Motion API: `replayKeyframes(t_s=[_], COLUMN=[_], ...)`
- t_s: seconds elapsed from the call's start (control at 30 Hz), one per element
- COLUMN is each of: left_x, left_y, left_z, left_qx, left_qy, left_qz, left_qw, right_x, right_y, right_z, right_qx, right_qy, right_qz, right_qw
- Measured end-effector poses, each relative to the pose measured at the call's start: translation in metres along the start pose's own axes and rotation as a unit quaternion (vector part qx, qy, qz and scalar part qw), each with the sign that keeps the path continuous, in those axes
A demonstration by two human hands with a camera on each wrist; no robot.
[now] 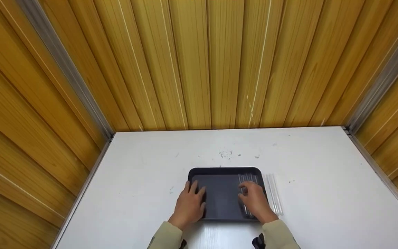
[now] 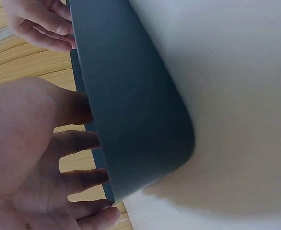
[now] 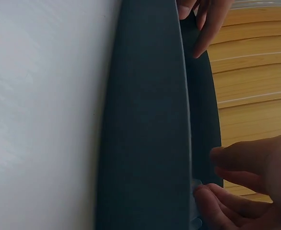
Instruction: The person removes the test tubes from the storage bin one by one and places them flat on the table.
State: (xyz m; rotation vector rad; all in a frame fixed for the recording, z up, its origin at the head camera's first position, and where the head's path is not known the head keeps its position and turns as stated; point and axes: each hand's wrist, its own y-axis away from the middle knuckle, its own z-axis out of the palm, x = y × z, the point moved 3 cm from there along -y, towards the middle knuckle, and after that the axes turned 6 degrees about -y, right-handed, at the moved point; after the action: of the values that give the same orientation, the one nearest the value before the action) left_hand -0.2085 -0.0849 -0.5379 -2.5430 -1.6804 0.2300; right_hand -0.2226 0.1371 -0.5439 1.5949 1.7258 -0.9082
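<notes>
A dark grey rectangular tray (image 1: pixel 219 197) lies on the white table. Several thin clear tubes (image 1: pixel 246 178) are lined up lengthwise along its right inner side. Over these, my right hand (image 1: pixel 255 201) is bent, thumb and forefinger apart; in the right wrist view, the fingertips of this hand (image 3: pixel 246 187) are right at a clear tube end behind the tray wall (image 3: pixel 147 120). My left hand (image 1: pixel 188 204) lies spread across the tray's left rim, its fingers reaching inside. From the left wrist view, the fingers of this hand (image 2: pixel 78 141) pass over the rim.
More clear tubes (image 1: pixel 275 195) lie side by side on the table (image 1: pixel 143 186), just right of the tray. Wood-patterned panels (image 1: pixel 199 69) rise at the back and both sides, with metal posts (image 1: pixel 81 83) at the corners. Dark scuff marks dot the tabletop behind the tray.
</notes>
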Motion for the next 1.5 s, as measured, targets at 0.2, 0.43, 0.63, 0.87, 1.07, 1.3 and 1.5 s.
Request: replayKeyframes(t_s=[0.2, 0.43, 0.63, 0.87, 1.07, 1.3, 1.5], left_x=[0.0, 0.0, 0.0, 0.001, 0.001, 0.001, 0.0], left_y=[0.0, 0.0, 0.0, 0.001, 0.0, 0.0, -0.001], left_z=[-0.001, -0.001, 0.0, -0.002, -0.001, 0.0, 0.001], left_qx=[-0.004, -0.007, -0.011, -0.013, -0.008, -0.011, -0.006], left_qy=[0.007, -0.002, -0.002, -0.013, -0.006, -0.006, -0.006], left_qz=[-0.001, -0.001, -0.002, -0.003, -0.004, -0.006, -0.006], left_qw=[1.0, 1.0, 0.9999, 0.9998, 0.9999, 0.9999, 0.9999], right_x=[-0.001, -0.004, -0.006, -0.004, -0.003, -0.002, -0.003], right_y=[0.001, 0.002, 0.001, 0.001, 0.0, -0.003, -0.004], right_z=[0.007, 0.014, 0.02, 0.024, 0.025, 0.023, 0.018], right_qx=[0.013, 0.023, 0.007, 0.003, 0.01, -0.005, -0.014], right_qy=[0.049, 0.119, 0.142, 0.169, 0.175, 0.13, 0.071], right_qz=[-0.028, -0.079, -0.087, -0.122, -0.139, -0.102, -0.058], right_qw=[0.9983, 0.9895, 0.986, 0.978, 0.9747, 0.9861, 0.9957])
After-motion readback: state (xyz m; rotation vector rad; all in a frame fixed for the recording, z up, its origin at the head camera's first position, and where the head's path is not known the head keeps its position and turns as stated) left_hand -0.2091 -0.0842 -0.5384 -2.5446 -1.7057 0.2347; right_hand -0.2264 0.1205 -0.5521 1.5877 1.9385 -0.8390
